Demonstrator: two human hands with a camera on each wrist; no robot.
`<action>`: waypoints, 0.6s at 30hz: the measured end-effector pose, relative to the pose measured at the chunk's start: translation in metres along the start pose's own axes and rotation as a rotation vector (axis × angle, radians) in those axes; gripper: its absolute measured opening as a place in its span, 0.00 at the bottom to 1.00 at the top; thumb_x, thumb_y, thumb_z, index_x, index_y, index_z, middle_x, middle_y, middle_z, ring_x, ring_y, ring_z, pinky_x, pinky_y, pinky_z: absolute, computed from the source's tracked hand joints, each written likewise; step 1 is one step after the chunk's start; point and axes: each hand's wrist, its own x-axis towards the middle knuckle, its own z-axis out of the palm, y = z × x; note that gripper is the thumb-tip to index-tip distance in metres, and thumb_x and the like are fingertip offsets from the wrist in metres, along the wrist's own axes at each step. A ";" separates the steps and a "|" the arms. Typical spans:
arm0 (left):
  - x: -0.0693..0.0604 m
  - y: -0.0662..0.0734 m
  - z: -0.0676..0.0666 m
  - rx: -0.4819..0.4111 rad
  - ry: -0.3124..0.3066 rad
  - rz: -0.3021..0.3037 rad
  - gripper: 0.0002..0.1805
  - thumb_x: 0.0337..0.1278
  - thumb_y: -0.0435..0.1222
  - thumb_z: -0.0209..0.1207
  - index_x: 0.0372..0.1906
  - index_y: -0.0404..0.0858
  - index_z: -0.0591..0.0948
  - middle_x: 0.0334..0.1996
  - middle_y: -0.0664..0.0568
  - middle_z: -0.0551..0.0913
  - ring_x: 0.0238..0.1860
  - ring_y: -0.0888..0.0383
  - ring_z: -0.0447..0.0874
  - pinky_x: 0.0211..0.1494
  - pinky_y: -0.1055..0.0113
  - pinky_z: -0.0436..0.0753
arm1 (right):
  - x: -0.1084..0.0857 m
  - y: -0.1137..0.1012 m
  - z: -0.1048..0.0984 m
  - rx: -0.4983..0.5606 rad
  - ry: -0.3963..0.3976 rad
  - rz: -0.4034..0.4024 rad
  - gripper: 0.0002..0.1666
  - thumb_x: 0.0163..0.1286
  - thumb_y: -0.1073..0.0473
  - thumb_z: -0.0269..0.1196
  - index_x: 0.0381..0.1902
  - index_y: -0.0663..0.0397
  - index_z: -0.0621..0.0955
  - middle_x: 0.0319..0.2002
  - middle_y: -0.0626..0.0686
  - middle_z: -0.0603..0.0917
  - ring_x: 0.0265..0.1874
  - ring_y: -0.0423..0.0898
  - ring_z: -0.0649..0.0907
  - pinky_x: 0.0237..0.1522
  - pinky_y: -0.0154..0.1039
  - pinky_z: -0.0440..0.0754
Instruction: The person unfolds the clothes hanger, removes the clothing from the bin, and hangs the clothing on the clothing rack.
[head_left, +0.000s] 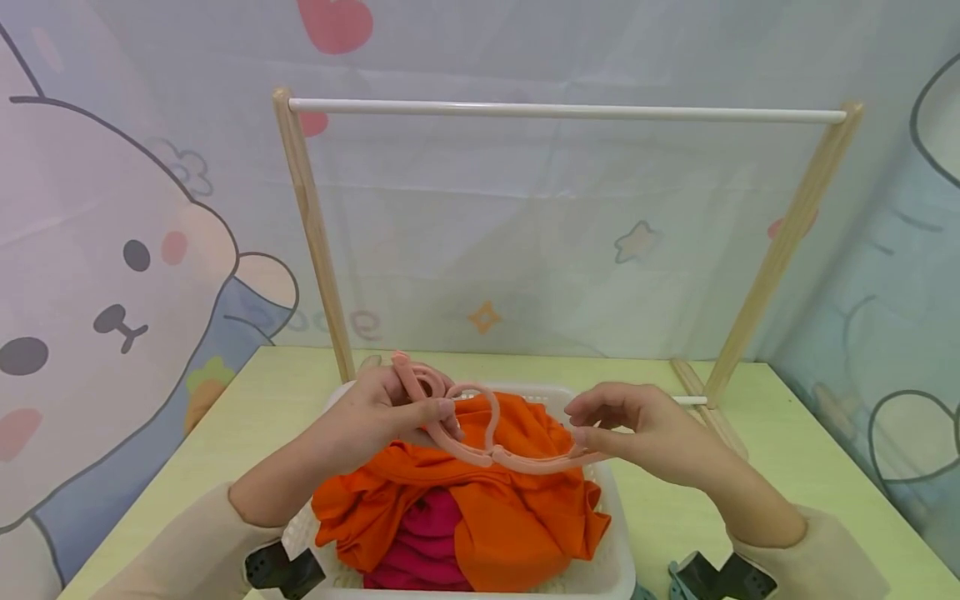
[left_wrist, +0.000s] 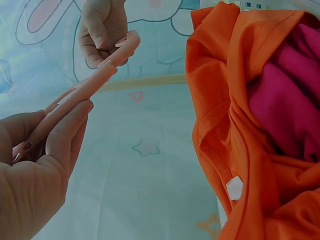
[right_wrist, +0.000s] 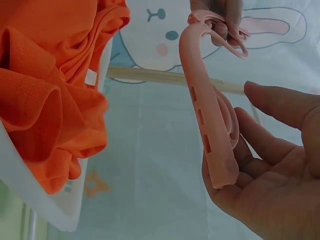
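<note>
Left hand (head_left: 388, 414) pinches pink hanger (head_left: 534, 465) over basket (head_left: 622, 558); right hand (head_left: 654, 429), thumb lifted away, supports other end on relaxed fingers. Hanger picked up; orange garment (head_left: 517, 525), magenta cloth (head_left: 426, 533) in basket, not yet on hanger. Rack (head_left: 562, 109) behind.

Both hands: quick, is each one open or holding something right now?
Left hand: closed, holding the hanger.
Right hand: open, at the hanger's other end, seemingly not gripping it.

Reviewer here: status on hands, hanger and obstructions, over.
Left hand grips one arm of pink hanger; right hand touches the other, thumb apart. Orange garment in white basket below; nothing visibly blocking.
</note>
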 end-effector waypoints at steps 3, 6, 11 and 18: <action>0.001 0.001 0.001 0.005 -0.003 -0.005 0.16 0.67 0.33 0.55 0.39 0.18 0.79 0.40 0.40 0.78 0.40 0.55 0.85 0.46 0.58 0.84 | -0.001 0.000 0.002 -0.009 -0.031 -0.027 0.11 0.68 0.60 0.63 0.46 0.59 0.82 0.42 0.53 0.83 0.38 0.41 0.82 0.41 0.34 0.82; 0.001 0.002 0.001 0.011 -0.004 0.000 0.16 0.68 0.34 0.55 0.39 0.19 0.79 0.39 0.40 0.78 0.40 0.55 0.85 0.46 0.58 0.84 | -0.001 0.000 0.003 0.009 -0.061 -0.034 0.11 0.67 0.61 0.63 0.46 0.60 0.82 0.41 0.53 0.83 0.37 0.41 0.81 0.40 0.34 0.82; 0.001 0.003 0.001 0.011 -0.007 0.002 0.15 0.68 0.33 0.55 0.39 0.19 0.79 0.40 0.38 0.78 0.41 0.54 0.85 0.46 0.58 0.84 | -0.002 -0.001 0.005 0.001 -0.086 -0.024 0.11 0.67 0.62 0.64 0.45 0.61 0.82 0.41 0.54 0.83 0.37 0.39 0.81 0.40 0.34 0.83; 0.002 0.003 0.002 0.016 -0.006 -0.010 0.17 0.67 0.33 0.56 0.40 0.18 0.79 0.37 0.42 0.79 0.39 0.55 0.85 0.46 0.59 0.84 | -0.003 0.000 0.007 -0.054 -0.088 -0.035 0.08 0.66 0.61 0.64 0.42 0.59 0.83 0.37 0.50 0.82 0.34 0.37 0.80 0.38 0.33 0.82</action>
